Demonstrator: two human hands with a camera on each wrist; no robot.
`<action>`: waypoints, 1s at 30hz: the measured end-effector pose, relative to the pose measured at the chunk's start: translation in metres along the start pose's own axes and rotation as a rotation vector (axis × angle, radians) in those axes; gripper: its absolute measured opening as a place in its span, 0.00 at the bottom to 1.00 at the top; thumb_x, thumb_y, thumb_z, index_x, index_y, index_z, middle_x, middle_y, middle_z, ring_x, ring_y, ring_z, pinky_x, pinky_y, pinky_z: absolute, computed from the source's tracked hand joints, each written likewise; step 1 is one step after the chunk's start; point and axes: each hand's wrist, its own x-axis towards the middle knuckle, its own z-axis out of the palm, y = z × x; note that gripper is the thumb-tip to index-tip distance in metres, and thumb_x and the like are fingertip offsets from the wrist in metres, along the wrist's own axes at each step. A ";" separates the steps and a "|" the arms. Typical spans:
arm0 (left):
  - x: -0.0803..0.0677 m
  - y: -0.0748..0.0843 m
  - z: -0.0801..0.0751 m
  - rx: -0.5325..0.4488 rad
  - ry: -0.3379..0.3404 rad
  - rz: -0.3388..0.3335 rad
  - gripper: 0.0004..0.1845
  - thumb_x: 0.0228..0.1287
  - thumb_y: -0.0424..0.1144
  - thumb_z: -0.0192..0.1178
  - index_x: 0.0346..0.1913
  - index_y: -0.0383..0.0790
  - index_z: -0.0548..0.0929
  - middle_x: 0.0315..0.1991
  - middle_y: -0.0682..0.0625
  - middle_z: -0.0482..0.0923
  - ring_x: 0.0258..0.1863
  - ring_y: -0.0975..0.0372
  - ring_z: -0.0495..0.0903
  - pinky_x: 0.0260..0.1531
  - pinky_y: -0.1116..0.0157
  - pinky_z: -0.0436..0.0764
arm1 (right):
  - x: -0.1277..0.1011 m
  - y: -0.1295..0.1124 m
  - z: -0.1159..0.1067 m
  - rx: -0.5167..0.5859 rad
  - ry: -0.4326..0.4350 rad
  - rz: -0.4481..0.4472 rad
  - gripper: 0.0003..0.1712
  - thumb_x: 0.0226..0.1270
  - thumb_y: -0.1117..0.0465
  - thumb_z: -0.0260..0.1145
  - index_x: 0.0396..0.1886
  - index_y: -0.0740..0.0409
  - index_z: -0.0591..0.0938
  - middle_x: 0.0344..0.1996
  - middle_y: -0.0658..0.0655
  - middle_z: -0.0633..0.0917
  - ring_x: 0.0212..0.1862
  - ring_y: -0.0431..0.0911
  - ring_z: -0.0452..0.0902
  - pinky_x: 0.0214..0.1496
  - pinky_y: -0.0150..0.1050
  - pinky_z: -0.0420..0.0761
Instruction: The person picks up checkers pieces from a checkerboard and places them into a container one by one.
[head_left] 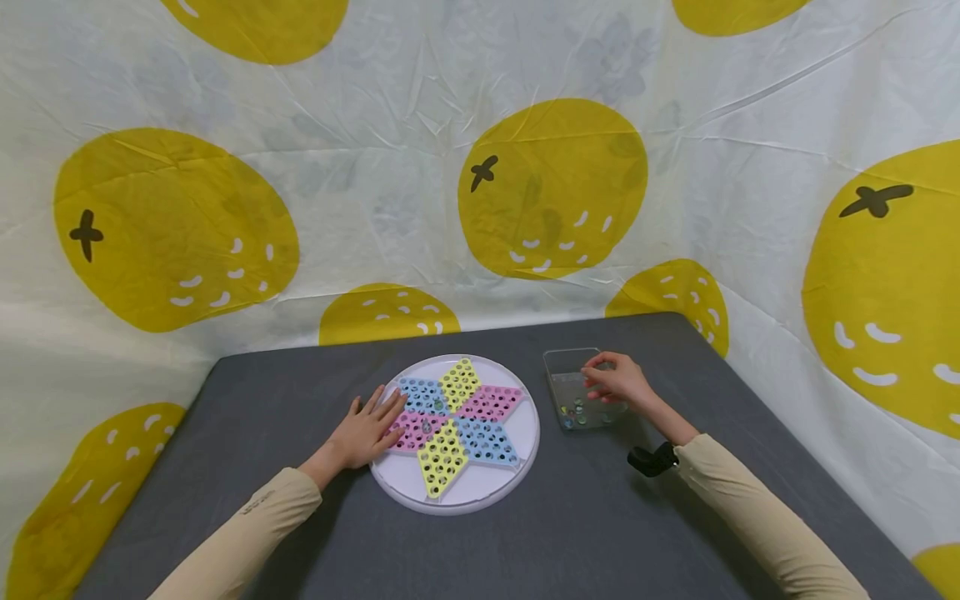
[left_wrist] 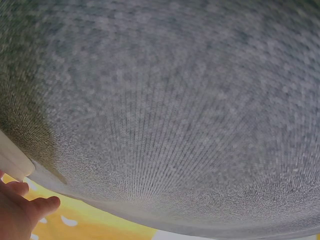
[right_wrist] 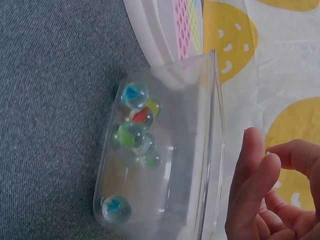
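Landmark: round Chinese checkers board (head_left: 517, 467) on grey table (head_left: 285, 392).

- Left hand (head_left: 367, 429) flat on board's left edge, fingers straight, spread, holding nothing.
- One marble (head_left: 426, 426) seems seated near board centre; nearly all holes bare, so filling barely begun by look of it.
- Right of board: clear plastic box (head_left: 561, 360), several glass marbles (right_wrist: 131, 134) inside.
- Right hand (head_left: 618, 379) over box, fingers loosely curled; nothing visibly pinched.
- Behind board: lemon-print cloth (head_left: 555, 187).

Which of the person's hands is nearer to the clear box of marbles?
The right. The right hand hovers at the clear box of marbles, fingers curled above its rim. The left hand rests flat on the round game board, away from the box.
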 end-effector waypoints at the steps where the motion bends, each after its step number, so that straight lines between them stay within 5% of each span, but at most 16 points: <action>1: 0.000 0.000 0.000 -0.006 0.000 0.000 0.34 0.65 0.60 0.37 0.70 0.50 0.47 0.71 0.50 0.44 0.70 0.48 0.40 0.61 0.38 0.46 | 0.000 -0.001 0.001 -0.002 0.002 0.000 0.22 0.64 0.55 0.56 0.50 0.69 0.70 0.26 0.51 0.83 0.24 0.42 0.82 0.26 0.38 0.80; 7: -0.001 -0.002 0.001 -0.021 0.013 0.008 0.34 0.65 0.59 0.38 0.69 0.49 0.49 0.71 0.50 0.45 0.70 0.48 0.40 0.60 0.38 0.46 | 0.001 -0.007 0.006 -0.019 0.010 0.018 0.22 0.64 0.55 0.56 0.49 0.68 0.71 0.32 0.63 0.84 0.22 0.39 0.80 0.26 0.40 0.80; 19: -0.002 0.001 -0.002 -0.019 0.014 0.014 0.34 0.65 0.58 0.39 0.69 0.47 0.50 0.71 0.48 0.46 0.70 0.47 0.41 0.60 0.38 0.47 | 0.000 -0.022 0.021 -0.018 -0.001 0.024 0.21 0.63 0.56 0.58 0.48 0.68 0.73 0.25 0.56 0.85 0.22 0.43 0.81 0.25 0.40 0.80; 30: -0.001 0.000 -0.001 -0.012 0.006 0.010 0.34 0.64 0.59 0.39 0.69 0.48 0.49 0.71 0.49 0.45 0.70 0.47 0.40 0.60 0.38 0.46 | 0.005 -0.024 0.035 0.006 -0.059 0.005 0.21 0.64 0.56 0.57 0.50 0.68 0.72 0.35 0.71 0.82 0.21 0.41 0.81 0.21 0.35 0.76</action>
